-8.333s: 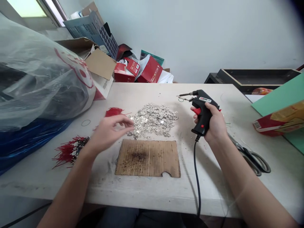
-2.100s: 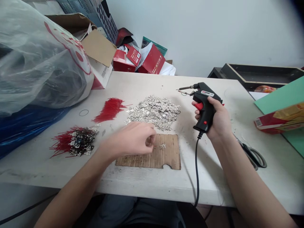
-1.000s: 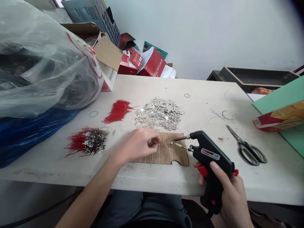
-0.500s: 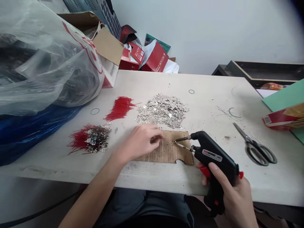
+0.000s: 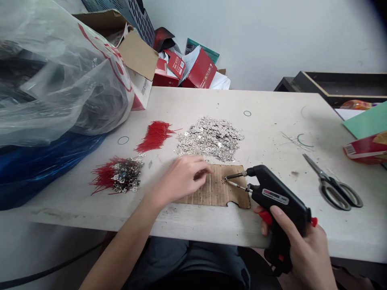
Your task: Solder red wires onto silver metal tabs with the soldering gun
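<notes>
Black soldering gun (image 5: 276, 197) inside curled right grip (image 5: 308, 245), red wire (image 5: 211, 173) in pinching left grip (image 5: 184, 177).

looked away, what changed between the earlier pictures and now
The right hand, still gripping the soldering gun, drew it nearer, lowering its tip to the cardboard. The left hand moved right from beside the metal pile to over the cardboard, pinching a red wire. Scissors and pile stayed.
</notes>
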The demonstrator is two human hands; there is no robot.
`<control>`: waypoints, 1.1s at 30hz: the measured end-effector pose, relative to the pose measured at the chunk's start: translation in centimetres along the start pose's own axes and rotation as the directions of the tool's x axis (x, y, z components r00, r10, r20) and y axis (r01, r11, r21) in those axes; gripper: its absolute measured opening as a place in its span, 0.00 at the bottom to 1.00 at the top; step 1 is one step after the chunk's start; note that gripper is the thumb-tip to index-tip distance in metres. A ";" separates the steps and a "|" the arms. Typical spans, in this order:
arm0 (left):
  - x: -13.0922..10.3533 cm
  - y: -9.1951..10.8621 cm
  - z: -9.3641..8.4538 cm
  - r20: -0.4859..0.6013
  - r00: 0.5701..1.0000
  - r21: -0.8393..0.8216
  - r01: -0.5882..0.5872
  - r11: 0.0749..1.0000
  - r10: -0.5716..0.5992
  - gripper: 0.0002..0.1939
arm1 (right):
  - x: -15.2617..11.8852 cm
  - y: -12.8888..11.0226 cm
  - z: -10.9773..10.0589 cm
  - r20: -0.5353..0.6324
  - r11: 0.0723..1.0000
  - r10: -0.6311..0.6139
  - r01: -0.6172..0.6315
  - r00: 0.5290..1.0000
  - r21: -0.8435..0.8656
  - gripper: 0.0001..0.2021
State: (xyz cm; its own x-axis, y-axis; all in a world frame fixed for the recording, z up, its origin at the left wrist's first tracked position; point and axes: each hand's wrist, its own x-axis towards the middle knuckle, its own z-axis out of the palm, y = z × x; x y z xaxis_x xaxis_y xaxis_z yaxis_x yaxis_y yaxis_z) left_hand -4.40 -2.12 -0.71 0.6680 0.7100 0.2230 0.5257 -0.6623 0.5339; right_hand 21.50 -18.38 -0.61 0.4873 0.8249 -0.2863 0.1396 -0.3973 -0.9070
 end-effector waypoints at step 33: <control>0.0 0.3 -0.1 0.017 1.000 -0.005 0.017 1.000 -0.017 0.09 | -0.1 -0.5 0.1 0.011 1.000 0.023 -0.024 1.000 0.010 0.25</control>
State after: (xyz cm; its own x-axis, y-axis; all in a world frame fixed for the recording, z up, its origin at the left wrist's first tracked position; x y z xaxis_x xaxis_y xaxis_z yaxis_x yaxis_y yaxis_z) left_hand -4.29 -2.32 -0.45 0.6682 0.7166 0.2000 0.5339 -0.6490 0.5420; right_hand 21.32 -18.28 -0.14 0.4807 0.8199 -0.3109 0.1198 -0.4127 -0.9030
